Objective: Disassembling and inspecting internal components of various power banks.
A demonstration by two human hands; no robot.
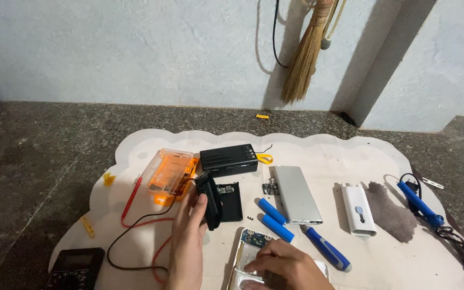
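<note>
— While I watched the head view, my left hand [189, 236] was closed around a black case shell [209, 200], thumb on its near face and fingers behind it, holding it upright on edge above the white mat [350, 156].

— And where did that shell sit against the rest?

— It stood just left of the open black battery case [231, 201] lying flat on the mat, touching or nearly touching it; I could not tell which. An orange-and-clear plastic box [168, 173] lay just beyond my fingertips, and a black power bank [229, 159] sat behind that.

— Your other hand?

— My right hand [285, 266] lay palm down, fingers curled loosely and pressing on a white phone-like device with its circuit board exposed [253, 240]. It pinned the device rather than gripping it. Two blue cylindrical cells [275, 219] lay just beyond that hand, beside a silver power bank shell [296, 194], with a blue-handled screwdriver [326, 253] near the wrist.
</note>
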